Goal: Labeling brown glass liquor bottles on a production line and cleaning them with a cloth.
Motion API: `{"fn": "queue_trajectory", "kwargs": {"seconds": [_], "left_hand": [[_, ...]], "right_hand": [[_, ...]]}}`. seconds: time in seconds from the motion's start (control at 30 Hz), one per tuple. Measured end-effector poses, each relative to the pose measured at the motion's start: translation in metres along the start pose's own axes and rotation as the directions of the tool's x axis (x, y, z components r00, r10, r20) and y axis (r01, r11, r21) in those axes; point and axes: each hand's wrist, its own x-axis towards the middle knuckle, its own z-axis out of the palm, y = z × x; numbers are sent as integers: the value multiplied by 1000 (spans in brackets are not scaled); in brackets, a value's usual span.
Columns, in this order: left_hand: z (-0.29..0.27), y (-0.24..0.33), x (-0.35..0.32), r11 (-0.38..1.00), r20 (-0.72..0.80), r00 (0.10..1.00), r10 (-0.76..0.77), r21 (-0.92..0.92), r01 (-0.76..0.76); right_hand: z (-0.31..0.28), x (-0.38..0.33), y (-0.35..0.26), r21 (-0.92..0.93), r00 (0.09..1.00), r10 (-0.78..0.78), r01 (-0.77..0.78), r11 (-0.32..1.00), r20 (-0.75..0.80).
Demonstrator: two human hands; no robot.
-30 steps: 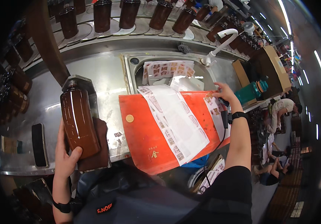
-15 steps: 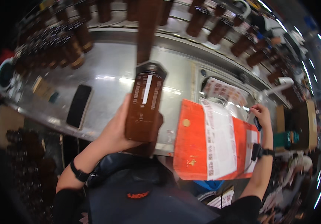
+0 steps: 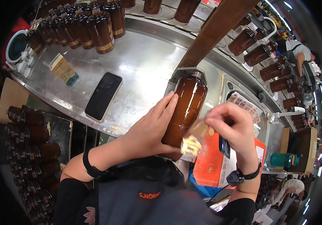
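My left hand (image 3: 151, 125) is wrapped round the side of a brown glass bottle (image 3: 187, 103), which lies tilted with its neck at a dark angular holder (image 3: 202, 73). The bottle's visible face looks plain and glossy. Just right of its lower part, my right hand (image 3: 234, 125) pinches a clear film decal (image 3: 191, 145) with pale gold print. The film hangs in front of the bottle's lower edge; whether it touches the glass I cannot tell. A dark flat blade-like tool (image 3: 224, 147) shows under the right palm, its kind unclear.
An orange folder (image 3: 208, 170) with white sheets lies below my right hand; a decal sheet (image 3: 248, 105) lies beyond. A phone (image 3: 104, 96) and a small carton (image 3: 64, 70) are on the metal table. Brown bottles (image 3: 101, 32) stand far left; others line the conveyor (image 3: 161, 11).
My right hand has come from beyond the folder to the bottle with the film decal. The bottle now shows a plain face instead of a printed one. The view has shifted.
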Motion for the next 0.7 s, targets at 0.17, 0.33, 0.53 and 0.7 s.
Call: {"fn": "queue_trajectory", "kwargs": {"seconds": [0.17,0.33,0.53,0.7], "left_hand": [[-2,-14,12,890,90,991,-94,-439,124],[20,-17,35,785,-2,975,-221,-593,177],[28,-21,37,749,1,959,-283,-624,221],[31,-24,37,656,22,956,-293,-723,217]], "right_hand": [[24,26,28,201,984,50,-15,979,-170],[24,35,46,-142,947,-175,141,980,-269],[28,49,54,6,943,-109,117,993,-316],[21,47,66,1,929,-67,73,997,-363]]}}
